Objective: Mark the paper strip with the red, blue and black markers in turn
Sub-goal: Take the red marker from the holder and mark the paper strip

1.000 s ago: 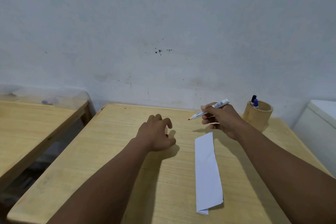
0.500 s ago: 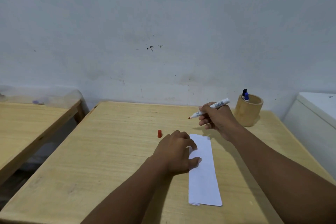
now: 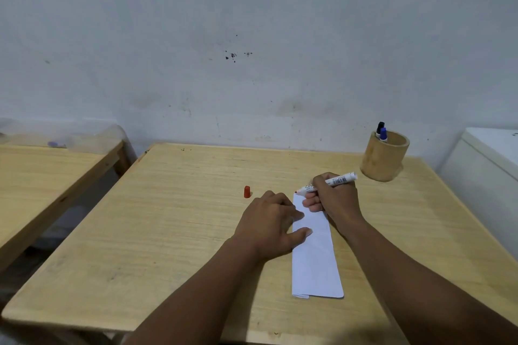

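Observation:
A white folded paper strip (image 3: 315, 258) lies lengthwise on the wooden table (image 3: 173, 232). My left hand (image 3: 272, 225) rests flat on the strip's left edge, fingers spread, holding nothing. My right hand (image 3: 333, 199) grips the uncapped red marker (image 3: 335, 181), whose red tip sits at the strip's far left corner. The marker's red cap (image 3: 247, 192) stands on the table to the left of my left hand. The black marker (image 3: 379, 128) and the blue marker (image 3: 383, 134) stand in a bamboo cup (image 3: 384, 159) at the back right.
A second wooden table (image 3: 42, 176) stands to the left across a gap. A white appliance or cabinet (image 3: 487, 171) sits close to the table's right side. A pale wall runs right behind the table.
My left hand left the red cap on the table and moved right onto the strip's edge. My right hand lowered the red marker from the air to the strip's far end.

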The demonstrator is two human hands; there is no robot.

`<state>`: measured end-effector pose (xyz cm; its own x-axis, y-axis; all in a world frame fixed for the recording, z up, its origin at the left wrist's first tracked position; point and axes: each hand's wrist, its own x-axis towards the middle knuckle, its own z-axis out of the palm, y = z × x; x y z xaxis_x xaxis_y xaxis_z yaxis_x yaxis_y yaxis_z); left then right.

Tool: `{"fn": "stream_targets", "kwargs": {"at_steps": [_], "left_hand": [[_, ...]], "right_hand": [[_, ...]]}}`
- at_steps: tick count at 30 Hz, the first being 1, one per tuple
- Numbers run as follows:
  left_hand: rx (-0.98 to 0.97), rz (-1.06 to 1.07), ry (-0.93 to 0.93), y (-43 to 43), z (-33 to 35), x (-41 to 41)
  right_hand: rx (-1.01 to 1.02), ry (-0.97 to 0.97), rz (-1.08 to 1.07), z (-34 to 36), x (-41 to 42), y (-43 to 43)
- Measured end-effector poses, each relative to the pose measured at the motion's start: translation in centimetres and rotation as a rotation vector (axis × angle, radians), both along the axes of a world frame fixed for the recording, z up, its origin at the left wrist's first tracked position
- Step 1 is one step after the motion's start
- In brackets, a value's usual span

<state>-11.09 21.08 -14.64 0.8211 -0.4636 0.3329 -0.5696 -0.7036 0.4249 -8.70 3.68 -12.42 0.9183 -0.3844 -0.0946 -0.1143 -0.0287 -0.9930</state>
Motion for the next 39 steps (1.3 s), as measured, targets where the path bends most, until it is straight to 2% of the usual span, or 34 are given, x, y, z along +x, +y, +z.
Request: {"fn": "stream_targets", "kwargs": {"at_steps": [21,24,29,32,34,37,39], "left_hand": [[-0.005,0.006,0.03,0.0,-0.1,0.2],[-0.001,0.008,0.031,0.1,-0.2,0.2],[-0.066,0.051,0.115,-0.2,0.2,0.3],[-0.228,0.102,0.185,0.0,1.4,0.8],[-0.311,0.168,0.116,0.7,2.4,1.7],[-0.194,0.282,0.007,2.6,3.6,3.6],[-0.028,0.307,0.123,4.5,4.2,5.1]], "right_hand": [[-0.107,0.035,0.039,-0.5,0.2,-0.1],[-0.011,0.024,0.015,-0.3,0.4,-0.2],[0.288,-0.019,-0.128,0.9,0.6,-1.2],[0.421,-0.039,-0.164,2.0,0.9,-2.0],[0.43,-0.066,-0.153,3.3,1.5,-2.5],[0.388,-0.103,-0.101,5.8,2.3,-3.5],[0.364,-0.1,-0.018,7.4,2.5,-4.0]]}}
